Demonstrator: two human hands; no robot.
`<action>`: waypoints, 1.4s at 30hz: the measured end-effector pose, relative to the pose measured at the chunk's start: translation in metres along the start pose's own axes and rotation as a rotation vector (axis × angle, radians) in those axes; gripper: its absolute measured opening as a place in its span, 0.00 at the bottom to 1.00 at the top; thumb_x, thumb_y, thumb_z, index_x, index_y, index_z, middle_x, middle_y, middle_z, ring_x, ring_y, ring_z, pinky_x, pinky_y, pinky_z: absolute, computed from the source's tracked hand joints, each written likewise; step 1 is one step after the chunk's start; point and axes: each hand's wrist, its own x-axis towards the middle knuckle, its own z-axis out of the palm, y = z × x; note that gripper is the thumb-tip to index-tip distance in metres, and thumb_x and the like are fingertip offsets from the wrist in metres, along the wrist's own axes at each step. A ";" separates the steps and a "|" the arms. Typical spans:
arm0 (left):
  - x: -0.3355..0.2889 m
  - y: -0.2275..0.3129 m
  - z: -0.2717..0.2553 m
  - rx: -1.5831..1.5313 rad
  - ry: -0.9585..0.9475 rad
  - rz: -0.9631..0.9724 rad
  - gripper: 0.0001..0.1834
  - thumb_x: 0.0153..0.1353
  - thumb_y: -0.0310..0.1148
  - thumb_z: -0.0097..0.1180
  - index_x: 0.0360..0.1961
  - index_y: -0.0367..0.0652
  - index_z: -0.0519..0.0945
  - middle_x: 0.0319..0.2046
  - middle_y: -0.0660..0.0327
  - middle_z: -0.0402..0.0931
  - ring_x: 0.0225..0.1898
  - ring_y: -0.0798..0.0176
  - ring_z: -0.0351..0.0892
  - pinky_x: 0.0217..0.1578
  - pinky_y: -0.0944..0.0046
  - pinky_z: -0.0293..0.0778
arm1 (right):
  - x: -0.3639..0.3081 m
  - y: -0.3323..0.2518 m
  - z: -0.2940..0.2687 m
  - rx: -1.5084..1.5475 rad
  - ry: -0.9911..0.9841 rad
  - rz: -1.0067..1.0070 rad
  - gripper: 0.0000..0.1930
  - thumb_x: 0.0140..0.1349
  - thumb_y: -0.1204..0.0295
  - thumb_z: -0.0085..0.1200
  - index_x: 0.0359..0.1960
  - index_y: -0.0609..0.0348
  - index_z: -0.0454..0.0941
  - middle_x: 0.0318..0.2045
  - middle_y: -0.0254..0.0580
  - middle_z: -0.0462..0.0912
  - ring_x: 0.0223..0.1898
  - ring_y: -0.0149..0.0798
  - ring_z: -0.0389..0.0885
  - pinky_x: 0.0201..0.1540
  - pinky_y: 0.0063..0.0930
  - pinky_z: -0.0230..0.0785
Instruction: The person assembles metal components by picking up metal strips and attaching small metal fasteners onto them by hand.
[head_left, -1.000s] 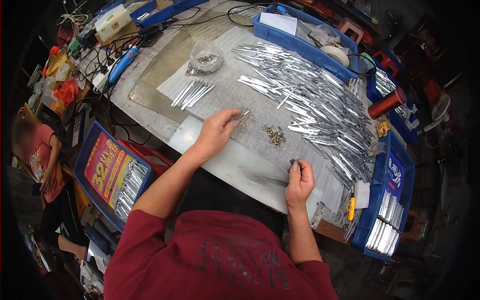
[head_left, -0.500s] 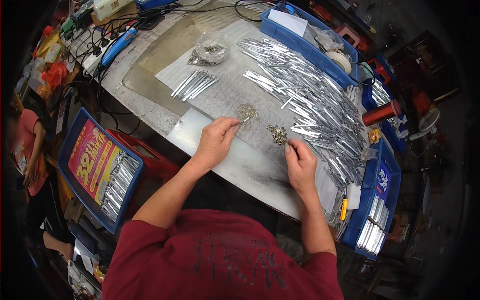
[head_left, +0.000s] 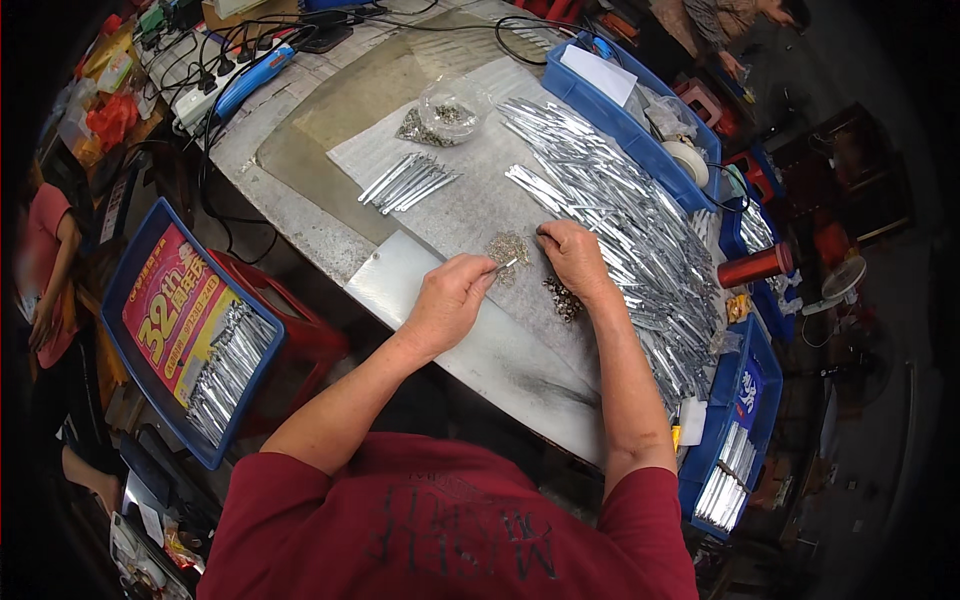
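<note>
Hands apart: the left hand point(head_left: 447, 306) pinches a pale sliver point(head_left: 511, 263) near the tiny-parts pile point(head_left: 509, 246); the right hand point(head_left: 576, 261), curled knuckles-up beside it, hides its fingertips, so I can't tell its grip.

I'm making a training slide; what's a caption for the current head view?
Left hand pinches a small silvery piece by tiny parts; right hand beside heaped silvery strips.
</note>
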 end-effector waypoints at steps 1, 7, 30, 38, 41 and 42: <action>0.000 0.001 0.000 -0.003 -0.015 -0.013 0.07 0.53 0.23 0.50 0.34 0.35 0.74 0.27 0.54 0.73 0.26 0.61 0.73 0.27 0.68 0.68 | 0.002 0.001 0.001 -0.002 -0.004 -0.001 0.06 0.50 0.74 0.51 0.28 0.63 0.75 0.25 0.49 0.75 0.30 0.48 0.74 0.34 0.34 0.66; 0.001 -0.001 0.001 -0.013 -0.006 -0.016 0.07 0.53 0.23 0.50 0.35 0.35 0.74 0.27 0.55 0.73 0.26 0.61 0.73 0.27 0.68 0.68 | 0.009 -0.001 0.000 -0.029 -0.056 -0.079 0.04 0.48 0.76 0.50 0.25 0.63 0.75 0.24 0.48 0.75 0.29 0.47 0.74 0.32 0.34 0.67; 0.001 0.002 0.000 -0.049 -0.002 -0.058 0.07 0.53 0.24 0.51 0.34 0.34 0.73 0.27 0.53 0.73 0.27 0.56 0.73 0.29 0.64 0.68 | -0.022 -0.046 -0.008 0.283 0.070 0.276 0.08 0.53 0.72 0.46 0.29 0.68 0.70 0.22 0.51 0.73 0.24 0.47 0.71 0.29 0.33 0.62; 0.000 0.001 0.001 -0.054 0.001 -0.015 0.07 0.53 0.24 0.50 0.34 0.34 0.73 0.27 0.51 0.72 0.28 0.51 0.72 0.29 0.61 0.68 | -0.044 -0.071 0.007 0.681 0.065 0.397 0.09 0.57 0.71 0.47 0.30 0.66 0.72 0.18 0.30 0.68 0.22 0.22 0.63 0.24 0.19 0.59; -0.001 -0.001 0.002 -0.050 0.010 0.000 0.07 0.54 0.24 0.49 0.34 0.34 0.73 0.28 0.50 0.72 0.29 0.49 0.73 0.29 0.59 0.69 | -0.046 -0.078 0.011 0.751 0.109 0.408 0.09 0.57 0.71 0.47 0.30 0.67 0.71 0.19 0.29 0.68 0.22 0.21 0.62 0.24 0.18 0.58; -0.001 -0.001 0.003 -0.039 0.013 -0.008 0.07 0.54 0.24 0.49 0.35 0.34 0.73 0.28 0.51 0.74 0.29 0.54 0.74 0.29 0.63 0.69 | -0.046 -0.079 0.011 0.752 0.110 0.408 0.09 0.57 0.71 0.47 0.30 0.67 0.71 0.19 0.29 0.68 0.22 0.21 0.62 0.24 0.18 0.58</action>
